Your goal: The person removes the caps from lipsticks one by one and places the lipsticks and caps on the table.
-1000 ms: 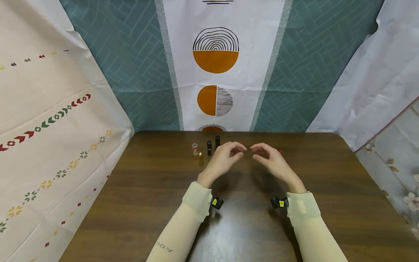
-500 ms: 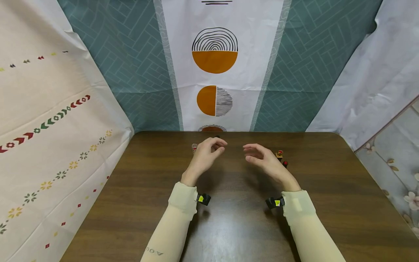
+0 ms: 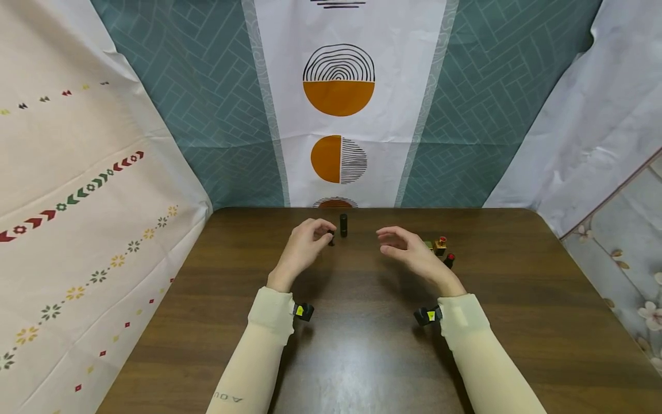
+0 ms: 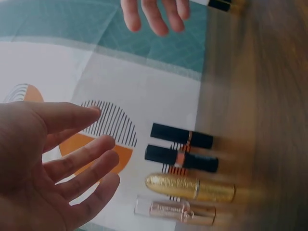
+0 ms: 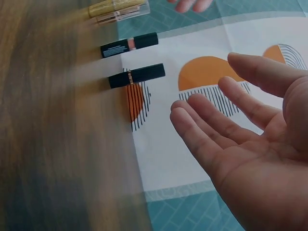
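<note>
My left hand (image 3: 305, 244) hovers over the table with relaxed fingers, holding nothing. In the left wrist view, two black lipsticks (image 4: 183, 136), a gold lipstick (image 4: 216, 189) and a clear-capped lipstick (image 4: 168, 209) stand in a row beyond its fingertips. From the head, the hand covers most of them; one black lipstick (image 3: 343, 225) shows fully, while the other is partly behind the fingers. My right hand (image 3: 408, 253), also relaxed and holding nothing, hovers left of a gold uncapped lipstick (image 3: 441, 246) with a red tip and a black one (image 3: 449, 261) with a red tip.
The brown wooden table (image 3: 362, 345) reaches back to a teal and white patterned cloth (image 3: 341, 126). Another gold piece (image 3: 428, 245) shows beside the right hand. A cream embroidered cloth (image 3: 93, 230) hangs along the left side.
My hands have moved apart, the left one going well to the left, past the black lipsticks and over the others. The right has shifted slightly left, uncovering the red-tipped lipsticks.
</note>
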Available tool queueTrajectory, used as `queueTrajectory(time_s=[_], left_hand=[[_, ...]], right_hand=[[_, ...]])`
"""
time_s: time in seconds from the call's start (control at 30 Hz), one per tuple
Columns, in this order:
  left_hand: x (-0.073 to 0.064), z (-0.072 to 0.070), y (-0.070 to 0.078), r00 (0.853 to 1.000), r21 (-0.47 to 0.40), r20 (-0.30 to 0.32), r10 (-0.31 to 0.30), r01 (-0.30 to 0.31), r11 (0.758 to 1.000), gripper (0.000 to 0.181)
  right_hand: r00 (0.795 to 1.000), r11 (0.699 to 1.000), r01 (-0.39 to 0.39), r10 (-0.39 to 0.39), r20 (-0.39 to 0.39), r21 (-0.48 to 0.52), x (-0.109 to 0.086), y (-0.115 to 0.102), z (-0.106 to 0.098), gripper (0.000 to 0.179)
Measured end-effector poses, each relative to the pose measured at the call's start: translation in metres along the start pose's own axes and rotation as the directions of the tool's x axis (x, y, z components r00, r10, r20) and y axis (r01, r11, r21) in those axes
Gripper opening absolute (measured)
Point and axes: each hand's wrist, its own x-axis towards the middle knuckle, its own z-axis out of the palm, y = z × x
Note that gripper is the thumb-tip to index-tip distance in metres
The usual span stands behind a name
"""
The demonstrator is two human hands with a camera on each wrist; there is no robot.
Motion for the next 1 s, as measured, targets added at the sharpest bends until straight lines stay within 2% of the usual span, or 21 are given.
queueTrajectory(time_s=[0.3, 0.53, 0.73, 1.0], left_hand=[[-0.007, -0.006, -0.015, 0.999, 0.056, 0.031, -0.016, 0.015, 0.998, 0.021], [-0.01, -0.002, -0.021, 0.999, 0.129, 0.048, -0.018, 0.011, 0.992, 0.022], [-0.01, 0.001, -0.026, 0.999, 0.134, 0.039, -0.02, 0.014, 0.991, 0.023], [-0.008, 0.006, -0.027, 0.999, 0.198, 0.032, -0.013, 0.006, 0.98, 0.022]], right_hand=[[1.0, 1.0, -0.013, 0.013, 0.01, 0.007, 0.004, 0.0, 0.004, 0.047], [1.0, 1.0, -0.023, 0.024, 0.018, -0.014, 0.007, 0.005, 0.011, 0.045], [0.999, 1.0, -0.027, 0.027, 0.029, -0.009, 0.01, 0.005, 0.017, 0.043], [0.998, 1.0, 0.008, -0.007, 0.068, -0.016, 0.016, 0.009, 0.025, 0.043]])
